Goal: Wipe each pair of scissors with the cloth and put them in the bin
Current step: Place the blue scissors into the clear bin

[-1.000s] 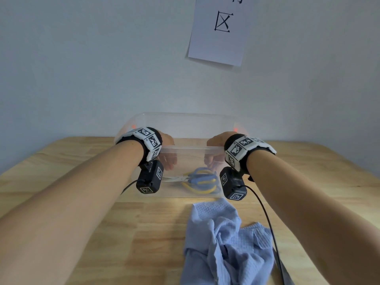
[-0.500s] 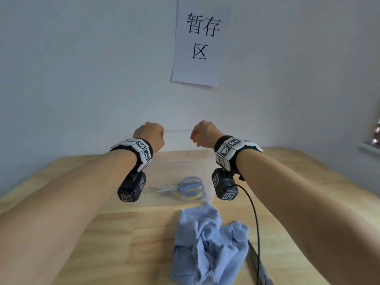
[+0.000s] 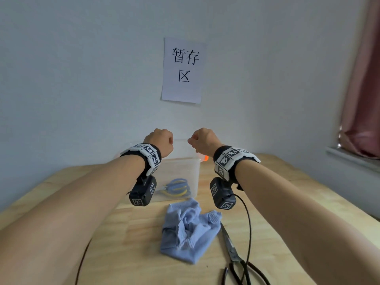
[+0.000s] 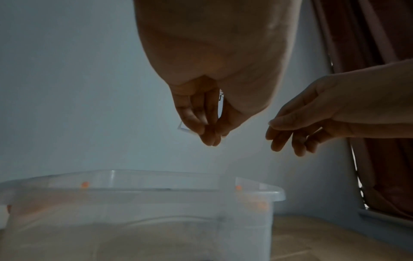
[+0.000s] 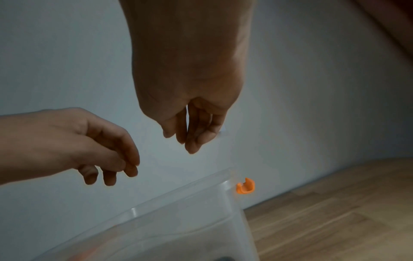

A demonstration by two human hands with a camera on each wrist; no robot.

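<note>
Your left hand (image 3: 161,140) and right hand (image 3: 202,140) are both up over the bin (image 3: 195,175), which sits at the far edge of the tabletop (image 3: 287,192) against the wall. The left fingers (image 4: 190,113) pinch a thin clear plastic edge, prob. the bin's lid (image 4: 184,128). The right fingers are curled w/ a clear corner just beside the tips, but I can't tell if they actually grip it.

One pair, the blue-and-yellow scissors (image 3: 176,189), lies inside the bin. The black scissors (image 3: 232,249) lie flat near the near edge, right of centre, tips pointing toward the bin and handles nearest you. The cloth (image 3: 189,231) is bunched just left of them, approx. mid-tabletop.

Handling, as I judge it:
- The black pair looks all metal, so it's stiff, fairly heavy and slick on the blades. Take it by the handle loops or at the pivot, blades closed, tips away from you.
- The cloth is soft and limp. Grab a bunched fold and wrap it round the blades; don't drag your fingers along the edge.
- The lid is light and bendy, so two-hand it or it may twist.

Room: there's open wood right of the bin. Watch the cable (image 3: 249,233) hanging from your right wrist, since it runs right beside the black pair and could snag the handles. The bin wall is tall, so lift over it. An orange clip (image 5: 245,187) sticks out at the bin's corner.
</note>
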